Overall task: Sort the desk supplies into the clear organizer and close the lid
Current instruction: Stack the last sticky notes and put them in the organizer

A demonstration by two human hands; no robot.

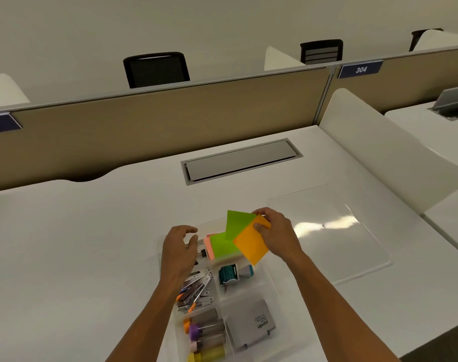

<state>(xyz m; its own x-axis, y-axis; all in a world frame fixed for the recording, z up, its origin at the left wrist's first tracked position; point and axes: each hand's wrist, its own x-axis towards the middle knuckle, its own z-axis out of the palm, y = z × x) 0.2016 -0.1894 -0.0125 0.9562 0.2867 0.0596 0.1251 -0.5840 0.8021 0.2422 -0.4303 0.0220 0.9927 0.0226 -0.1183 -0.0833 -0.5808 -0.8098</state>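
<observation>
My right hand (274,235) pinches thin square orange paper (251,244) and green paper (237,222) over the clear plastic organizer (271,280); left hand (179,248) fingers spread, empty.

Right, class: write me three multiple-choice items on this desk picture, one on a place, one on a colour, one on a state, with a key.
1. Where does the lid lie?
A. on the organizer
B. on the desk, right of the organizer
C. on a chair

2. What colour is the note pinched in the right hand?
A. orange
B. blue
C. white

3. How is the left hand?
A. gripping a pen
B. flat on the desk
C. open, holding nothing

Key: B, the clear lid rests on the desk beside the organizer; A, the fingers hold an orange sheet; C, its fingers are spread and empty.
</observation>
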